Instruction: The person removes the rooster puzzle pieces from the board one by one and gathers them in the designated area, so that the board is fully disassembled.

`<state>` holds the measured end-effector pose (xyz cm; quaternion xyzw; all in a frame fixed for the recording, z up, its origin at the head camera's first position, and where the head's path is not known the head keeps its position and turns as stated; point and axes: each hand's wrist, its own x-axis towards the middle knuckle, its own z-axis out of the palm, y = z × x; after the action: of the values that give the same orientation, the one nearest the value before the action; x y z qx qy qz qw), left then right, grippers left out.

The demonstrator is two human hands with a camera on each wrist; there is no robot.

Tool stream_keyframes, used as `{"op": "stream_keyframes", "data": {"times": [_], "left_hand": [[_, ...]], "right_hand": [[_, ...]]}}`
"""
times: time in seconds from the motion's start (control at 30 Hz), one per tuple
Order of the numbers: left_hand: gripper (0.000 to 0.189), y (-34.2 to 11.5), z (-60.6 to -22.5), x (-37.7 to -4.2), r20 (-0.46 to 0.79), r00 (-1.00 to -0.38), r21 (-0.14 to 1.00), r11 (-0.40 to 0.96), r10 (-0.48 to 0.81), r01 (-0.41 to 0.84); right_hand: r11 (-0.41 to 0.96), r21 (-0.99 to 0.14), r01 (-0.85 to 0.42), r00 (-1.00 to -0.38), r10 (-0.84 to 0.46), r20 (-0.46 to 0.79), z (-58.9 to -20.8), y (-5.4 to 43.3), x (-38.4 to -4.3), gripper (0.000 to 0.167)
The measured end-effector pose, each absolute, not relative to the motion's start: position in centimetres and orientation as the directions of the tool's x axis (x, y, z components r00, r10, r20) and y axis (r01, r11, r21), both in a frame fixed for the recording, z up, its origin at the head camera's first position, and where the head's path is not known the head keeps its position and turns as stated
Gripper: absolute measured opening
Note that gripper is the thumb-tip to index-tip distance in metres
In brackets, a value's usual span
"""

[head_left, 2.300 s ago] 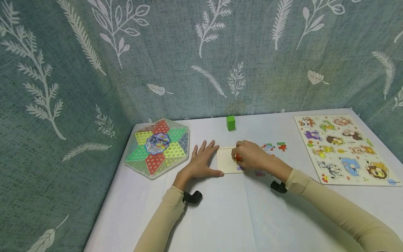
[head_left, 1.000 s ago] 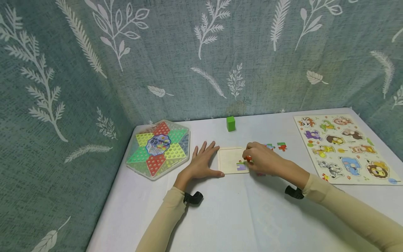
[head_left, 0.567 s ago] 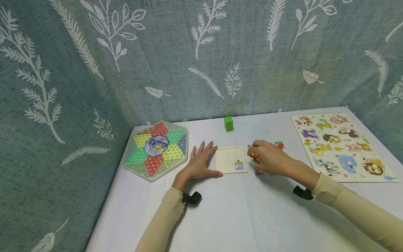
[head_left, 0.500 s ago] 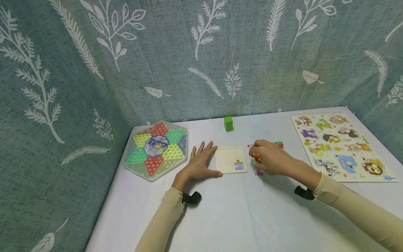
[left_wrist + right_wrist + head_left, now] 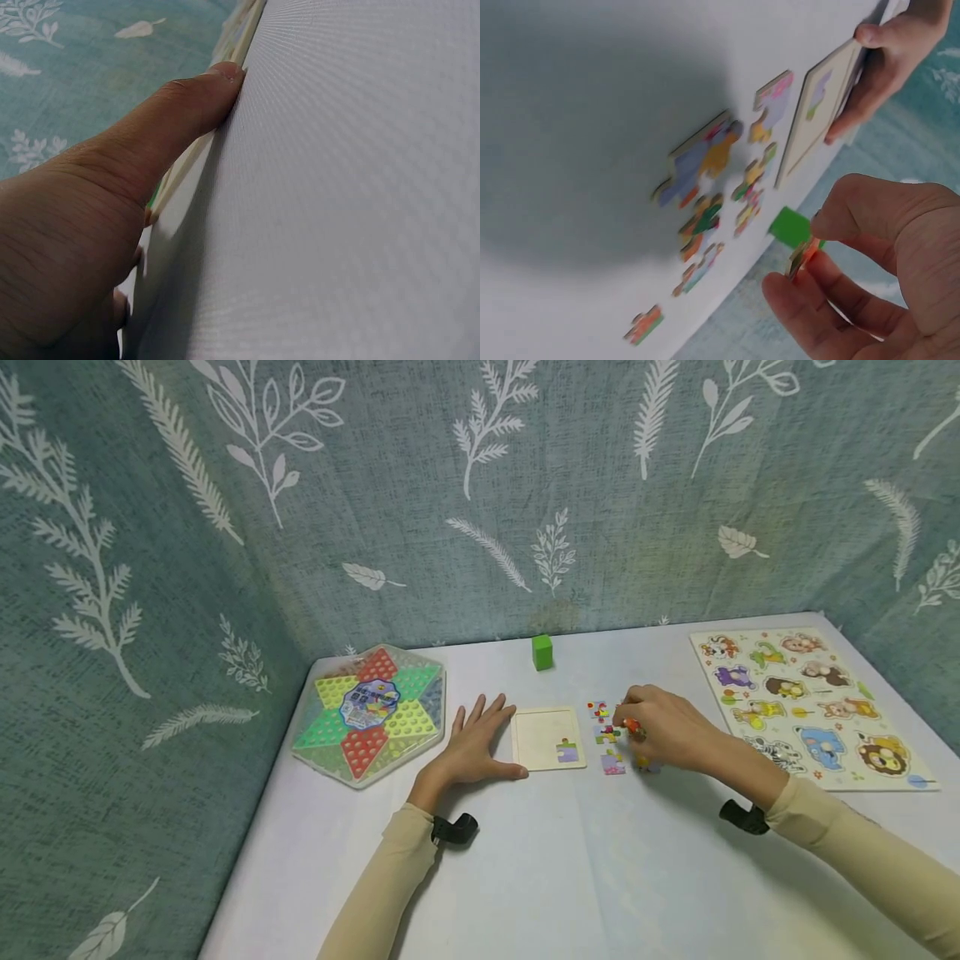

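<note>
My left hand (image 5: 474, 749) lies with fingers spread at the left side of a small square wooden puzzle tray (image 5: 536, 735). Its thumb (image 5: 214, 86) touches the tray's edge in the left wrist view. One purple jigsaw piece (image 5: 567, 752) sits in the tray's lower right corner. Over the loose pieces to the right, my right hand (image 5: 667, 727) pinches a red-orange jigsaw piece (image 5: 804, 255) between thumb and fingertips, raised off the table. Several loose pieces lie beneath and beside it, among them a purple-pink piece (image 5: 612, 763) and a colourful one (image 5: 597, 711).
A star-patterned Chinese checkers board (image 5: 371, 750) lies at the left. Near the back wall stands a green block (image 5: 542, 653). A large animal puzzle board (image 5: 813, 703) lies at the right. Patterned cloth walls (image 5: 420, 502) border the white table's back and left.
My right hand, still pinching the red-orange piece, has moved right from over the tray to over the loose pieces, uncovering the purple piece. My left hand has stayed at the tray.
</note>
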<state>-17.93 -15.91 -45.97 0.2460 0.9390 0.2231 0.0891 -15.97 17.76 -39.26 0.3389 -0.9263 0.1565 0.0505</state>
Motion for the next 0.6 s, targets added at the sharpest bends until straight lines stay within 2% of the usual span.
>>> {"op": "stream_keyframes", "data": {"times": [0.6], "left_hand": [[0.11,-15.9,-46.0,-18.0,-0.063,-0.863,0.467,0.779,0.501,0.418]], "right_hand": [[0.739,-0.255,-0.623,-0.781,-0.575,0.243,-40.9,21.6,-16.3,0.022]]}}
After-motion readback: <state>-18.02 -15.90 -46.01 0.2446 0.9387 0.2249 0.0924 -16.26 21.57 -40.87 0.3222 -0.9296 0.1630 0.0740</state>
